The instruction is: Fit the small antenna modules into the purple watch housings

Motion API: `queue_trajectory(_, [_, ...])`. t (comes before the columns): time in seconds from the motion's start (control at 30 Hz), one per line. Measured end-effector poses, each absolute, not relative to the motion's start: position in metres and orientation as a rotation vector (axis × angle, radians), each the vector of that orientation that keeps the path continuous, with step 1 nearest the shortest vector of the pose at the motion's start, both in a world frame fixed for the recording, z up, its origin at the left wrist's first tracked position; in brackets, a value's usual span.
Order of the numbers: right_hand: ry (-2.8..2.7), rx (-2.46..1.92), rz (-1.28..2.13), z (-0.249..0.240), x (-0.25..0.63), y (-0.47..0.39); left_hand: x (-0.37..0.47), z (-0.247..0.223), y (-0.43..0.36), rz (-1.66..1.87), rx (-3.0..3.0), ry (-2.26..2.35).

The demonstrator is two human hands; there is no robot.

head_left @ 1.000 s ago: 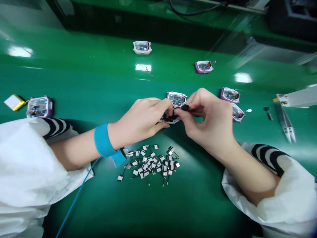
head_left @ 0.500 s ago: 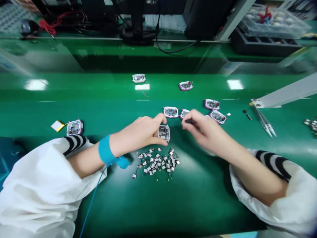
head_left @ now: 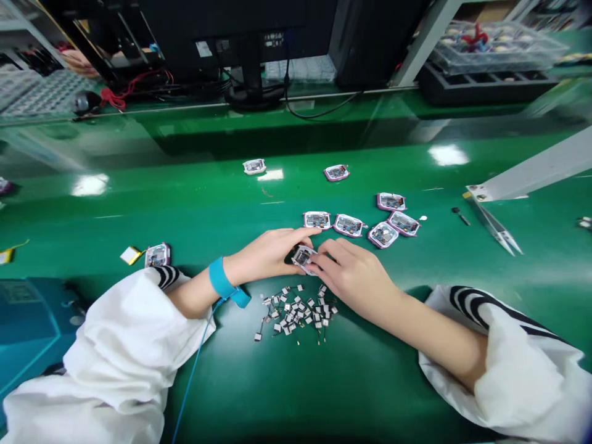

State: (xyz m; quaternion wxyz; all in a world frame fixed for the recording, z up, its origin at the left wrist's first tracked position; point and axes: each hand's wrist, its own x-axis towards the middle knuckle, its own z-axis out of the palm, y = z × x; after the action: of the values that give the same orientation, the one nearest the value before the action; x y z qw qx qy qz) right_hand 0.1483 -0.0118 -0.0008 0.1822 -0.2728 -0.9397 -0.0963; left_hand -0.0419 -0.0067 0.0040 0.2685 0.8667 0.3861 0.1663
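**Left hand [head_left: 266,251] pinched an open electronics casing [head_left: 303,256]; right hand [head_left: 356,268] touched its edge**

The white-rimmed casing, circuitry exposed, sat at the centre of the clock face, above the green tabletop [head_left: 370,376]. The left thumb and fingers clamped it. The right fingertips met its right-hand edge, close together; whether they pinched it could not be told. At six o'clock lay a loose heap of small square parts with black leads [head_left: 289,319]. Five open purple-edged casings [head_left: 349,225] clustered between one and three o'clock, tweezers [head_left: 501,236] at three, and a yellow-edged battery [head_left: 131,254] at nine.
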Motion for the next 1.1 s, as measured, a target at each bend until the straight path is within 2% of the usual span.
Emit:
queue_trajectory(0.27, [-2.573, -0.814, -0.390, 0.013, 0.151, -0.011, -0.032, 0.006, -0.020, 0.735, 2.255, 1.192])
queue_trajectory(0.6, [-2.558, -0.871, -0.377, 0.017, 0.152, -0.013, -0.027, 0.009, -0.023, 0.756, 2.213, 1.187])
queue_trajectory(0.87, [-2.521, -0.682, -0.515, 0.015, 0.154, -0.006, -0.023, 0.005, -0.026, 0.771, 2.197, 1.167])
queue_trajectory(1.1, [-2.467, -0.658, -0.407, 0.006, 0.154, -0.002, -0.021, 0.000, -0.025, 0.825, 2.123, 1.135])
